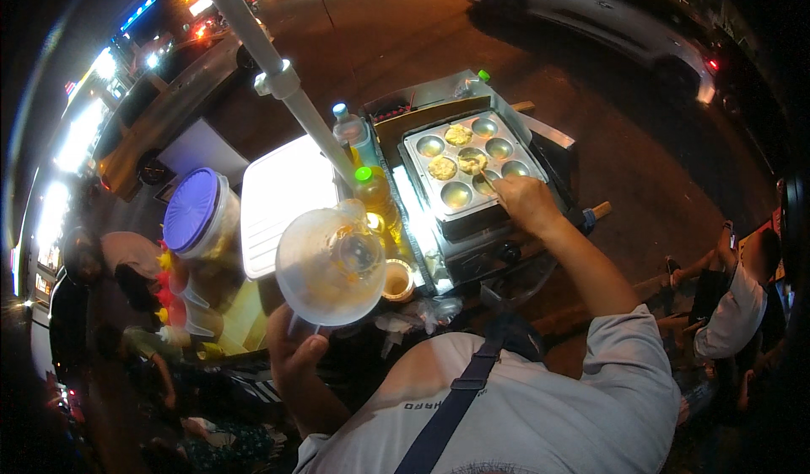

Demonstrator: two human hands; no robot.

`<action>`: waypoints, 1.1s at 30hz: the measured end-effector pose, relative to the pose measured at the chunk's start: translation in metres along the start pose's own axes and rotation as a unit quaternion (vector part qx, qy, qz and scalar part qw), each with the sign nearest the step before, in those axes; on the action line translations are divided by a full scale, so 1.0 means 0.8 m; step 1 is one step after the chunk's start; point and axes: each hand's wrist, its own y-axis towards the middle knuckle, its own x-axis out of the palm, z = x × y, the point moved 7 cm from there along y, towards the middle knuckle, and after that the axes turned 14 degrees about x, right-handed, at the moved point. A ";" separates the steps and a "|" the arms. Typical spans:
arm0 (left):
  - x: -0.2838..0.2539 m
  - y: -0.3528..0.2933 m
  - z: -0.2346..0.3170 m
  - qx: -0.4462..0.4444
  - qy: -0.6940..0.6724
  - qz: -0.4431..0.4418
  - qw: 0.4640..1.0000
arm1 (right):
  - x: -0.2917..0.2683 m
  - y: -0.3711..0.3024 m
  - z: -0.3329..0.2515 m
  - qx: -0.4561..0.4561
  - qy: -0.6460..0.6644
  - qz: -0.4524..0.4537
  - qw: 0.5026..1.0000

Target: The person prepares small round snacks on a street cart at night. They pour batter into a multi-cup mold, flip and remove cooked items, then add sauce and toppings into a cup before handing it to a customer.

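In my left hand (297, 360) is the handle of a translucent plastic jug (314, 282), with yellowish residue inside; the fingers are partly hidden behind it. My right hand (527, 204) reaches over a metal pan (411, 148) with several round wells. Its fingers pinch a thin utensil (483, 173), whose tip meets the yellow batter in the middle well; whether it is a spoon or a stick I cannot tell. Chunky yellow batter (441, 168) fills some wells, while others show only a shiny bottom.
Bottles of yellow oil (375, 194) and a cup (398, 280) stand left of the stove (472, 250). Farther left are a white lid (291, 196) and a purple-lidded tub (192, 212). A white pole (287, 86) rises beside the bottles. Cars and people are around the stall.
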 end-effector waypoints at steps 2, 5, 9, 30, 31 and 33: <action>0.002 0.003 0.001 -0.003 -0.001 -0.004 1.000 | -0.001 0.002 0.002 0.002 -0.005 0.001 1.000; 0.007 0.005 0.003 -0.004 -0.014 -0.003 1.000 | -0.017 0.005 0.005 -0.017 -0.012 0.062 0.998; 0.014 0.009 0.011 0.044 -0.035 0.002 0.998 | -0.027 0.002 0.006 -0.053 -0.015 0.100 0.993; 0.019 0.008 0.011 0.040 -0.065 -0.029 0.997 | -0.028 0.008 0.003 -0.044 -0.021 0.074 0.996; 0.018 0.007 0.010 0.038 -0.065 -0.026 0.997 | -0.030 0.009 0.004 -0.051 -0.023 0.078 0.995; 0.016 0.004 0.006 0.023 -0.069 -0.011 0.997 | -0.031 0.008 0.005 -0.065 -0.029 0.082 0.994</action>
